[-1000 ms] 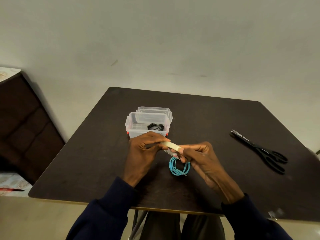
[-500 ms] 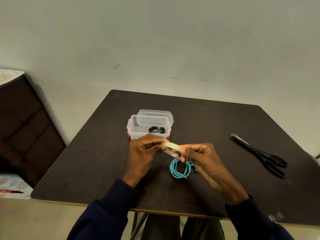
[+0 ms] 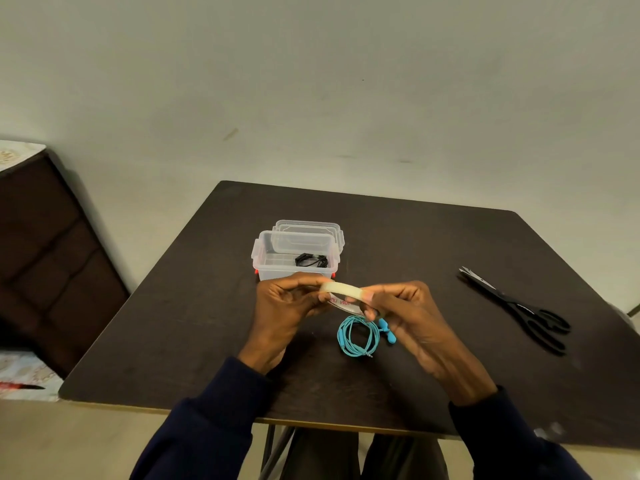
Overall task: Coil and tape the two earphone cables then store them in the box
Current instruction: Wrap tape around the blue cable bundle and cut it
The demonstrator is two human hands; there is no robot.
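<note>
Black earphone cable (image 3: 311, 260) lies stored in the box (image 3: 266, 268) at the tabletop's (image 3: 194, 323) middle. Left hand (image 3: 282, 306) and right hand (image 3: 408, 317) both pinch the tape roll (image 3: 341, 289) just above the blue cable (image 3: 343, 336), probably searching the tape's end.

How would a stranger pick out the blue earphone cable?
Find the dark table, then the right hand pinching a tape roll near its front. Beside that hand lies the blue earphone cable, a bright coil, unlike the black cable in the clear box.
</note>
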